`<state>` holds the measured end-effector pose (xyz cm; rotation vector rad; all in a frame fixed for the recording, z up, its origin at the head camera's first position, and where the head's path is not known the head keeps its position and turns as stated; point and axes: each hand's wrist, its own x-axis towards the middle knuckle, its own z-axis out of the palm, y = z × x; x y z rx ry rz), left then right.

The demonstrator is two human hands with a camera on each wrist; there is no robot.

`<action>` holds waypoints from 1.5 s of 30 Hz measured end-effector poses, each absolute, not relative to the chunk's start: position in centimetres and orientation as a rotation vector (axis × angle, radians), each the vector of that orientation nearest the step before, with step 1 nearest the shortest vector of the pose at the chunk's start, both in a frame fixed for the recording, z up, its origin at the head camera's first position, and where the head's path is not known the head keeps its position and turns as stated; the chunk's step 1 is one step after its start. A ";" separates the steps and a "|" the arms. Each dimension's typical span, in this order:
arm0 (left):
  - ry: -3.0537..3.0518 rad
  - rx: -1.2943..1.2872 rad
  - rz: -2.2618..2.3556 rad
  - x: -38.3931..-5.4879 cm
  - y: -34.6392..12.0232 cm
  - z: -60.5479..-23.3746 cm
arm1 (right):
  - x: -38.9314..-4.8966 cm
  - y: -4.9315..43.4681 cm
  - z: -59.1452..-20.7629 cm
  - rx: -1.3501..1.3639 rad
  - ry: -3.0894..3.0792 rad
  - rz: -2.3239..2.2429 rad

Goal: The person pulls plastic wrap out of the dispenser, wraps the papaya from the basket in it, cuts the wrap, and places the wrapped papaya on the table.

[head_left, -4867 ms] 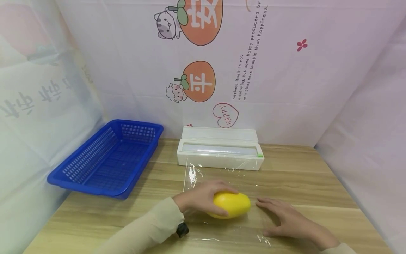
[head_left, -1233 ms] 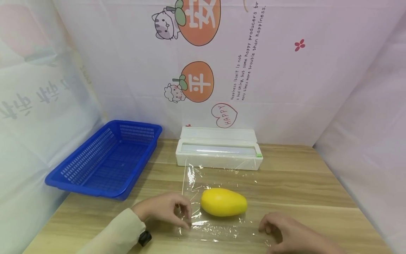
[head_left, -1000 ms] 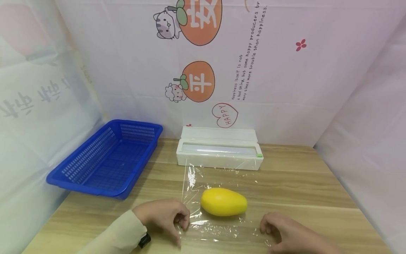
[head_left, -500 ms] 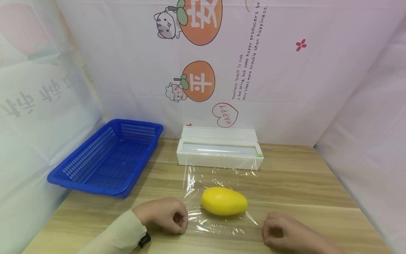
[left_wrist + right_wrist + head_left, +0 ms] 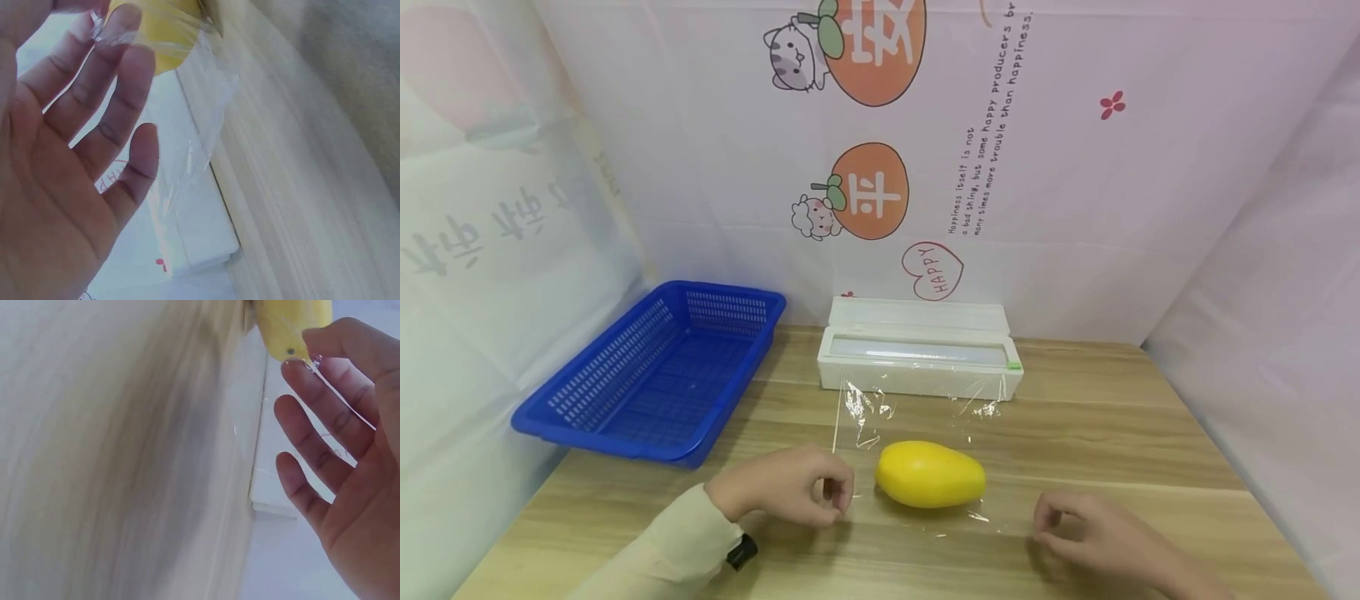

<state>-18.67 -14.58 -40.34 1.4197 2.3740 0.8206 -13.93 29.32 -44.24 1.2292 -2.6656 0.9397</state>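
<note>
A smooth yellow mango-shaped fruit [image 5: 929, 475] lies on a sheet of clear cling film [image 5: 859, 408] that runs forward from a white cling film box [image 5: 917, 379]. To the fruit's left, my left hand [image 5: 790, 487] pinches the film's near edge between thumb and fingertips. In the left wrist view the gathered film [image 5: 206, 94] hangs from those fingertips, the other fingers loosely bent. On the right side, my right hand [image 5: 1093, 529] pinches the opposite corner of the film. A small shiny bit of it shows at the fingertips in the right wrist view, near the fruit's end [image 5: 290, 325].
A blue plastic basket [image 5: 730, 400] with slotted sides stands at the left of the wooden table [image 5: 1112, 417]. The box's lid [image 5: 917, 315] is raised at the back, against a printed white cloth [image 5: 1045, 208]. More cloth hangs on both sides.
Earlier my left hand was on the fruit; it has let go and moved left to the film's edge. Both hands have taken hold of the film's near corners, and both have just risen slightly.
</note>
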 end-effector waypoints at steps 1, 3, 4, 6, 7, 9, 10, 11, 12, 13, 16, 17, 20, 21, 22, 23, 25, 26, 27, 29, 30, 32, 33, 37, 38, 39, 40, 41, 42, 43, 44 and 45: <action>2.385 1.421 0.831 -18.7 -14.6 -40.3 | -14.0 29.4 -44.1 1.226 -2.644 0.918; 2.410 1.419 0.850 -18.9 -14.6 -40.4 | -14.1 29.5 -43.9 1.202 -2.623 0.914; 2.421 1.417 0.864 -19.1 -14.5 -40.4 | -14.2 29.5 -43.8 1.184 -2.617 0.918; 2.432 1.423 0.907 -19.4 -14.5 -40.6 | -14.3 29.5 -43.7 1.153 -2.611 0.939; 2.433 1.431 0.929 -19.5 -14.5 -40.7 | -14.3 29.4 -43.7 1.136 -2.609 0.947; 2.427 1.452 0.976 -19.9 -14.4 -40.9 | -14.4 29.4 -43.8 1.092 -2.613 0.969; 2.423 1.458 0.999 -20.0 -14.4 -41.1 | -14.4 29.4 -43.9 1.063 -2.622 0.970; 2.423 1.459 1.020 -20.1 -14.4 -41.2 | -14.5 29.4 -44.0 1.031 -2.634 0.973; 2.428 1.455 1.033 -20.2 -14.4 -41.3 | -14.6 29.3 -44.1 0.992 -2.645 0.969; 2.430 1.440 1.049 -20.3 -14.4 -41.4 | -14.7 29.3 -44.3 0.953 -2.655 0.968; 2.445 1.384 1.101 -20.7 -14.5 -41.9 | -15.0 29.1 -44.7 0.852 -2.678 0.971; 2.449 1.363 1.119 -20.9 -14.4 -42.0 | -15.2 29.0 -44.8 0.833 -2.679 0.985; 2.448 1.314 1.170 -21.4 -14.4 -42.4 | -15.5 28.8 -45.1 0.829 -2.677 1.026; 2.445 1.301 1.186 -21.6 -14.3 -42.6 | -15.6 28.8 -45.2 0.829 -2.676 1.041; 2.450 1.285 1.196 -21.8 -14.3 -42.8 | -15.8 28.7 -45.3 0.829 -2.679 1.054; 2.457 1.271 1.202 -22.0 -14.2 -42.9 | -15.9 28.6 -45.3 0.823 -2.687 1.062; 2.467 1.241 1.216 -22.4 -14.2 -43.3 | -16.2 28.5 -45.5 0.810 -2.703 1.067; 2.467 1.228 1.228 -22.6 -14.1 -43.4 | -16.4 28.4 -45.6 0.796 -2.711 1.071; 2.465 1.215 1.239 -22.8 -14.1 -43.6 | -16.6 28.3 -45.7 0.787 -2.720 1.077; 2.465 1.194 1.254 -23.0 -14.1 -43.9 | -17.0 28.1 -45.8 0.793 -2.728 1.083; 2.465 1.184 1.261 -23.2 -14.1 -44.0 | -17.3 28.1 -45.8 0.800 -2.728 1.092; 2.466 1.167 1.273 -23.4 -14.1 -44.3 | -17.8 27.9 -45.9 0.793 -2.733 1.121; 2.469 1.162 1.276 -23.5 -14.1 -44.4 | -18.0 27.9 -45.9 0.785 -2.738 1.129; 2.474 1.118 1.287 -23.9 -13.9 -44.6 | -18.7 27.6 -45.8 0.703 -2.771 1.192; 2.476 1.102 1.288 -24.1 -13.8 -44.6 | -19.0 27.5 -45.7 0.680 -2.779 1.212; 2.479 1.087 1.290 -24.2 -13.7 -44.7 | -19.2 27.4 -45.7 0.662 -2.785 1.234; 2.484 1.069 1.295 -24.4 -13.5 -44.7 | -19.4 27.3 -45.6 0.646 -2.793 1.267; 2.490 1.048 1.301 -24.5 -13.4 -44.8 | -19.6 27.1 -45.6 0.629 -2.800 1.297; 2.496 1.024 1.307 -24.7 -13.3 -44.8 | -19.8 27.0 -45.6 0.611 -2.813 1.314; 2.503 0.999 1.316 -24.8 -13.2 -44.9 | -20.0 26.9 -45.5 0.595 -2.827 1.319; 2.509 0.978 1.331 -24.9 -13.1 -44.9 | -20.1 26.8 -45.5 0.578 -2.841 1.324; 2.516 0.959 1.344 -25.0 -13.0 -44.9 | -20.2 26.8 -45.5 0.570 -2.851 1.318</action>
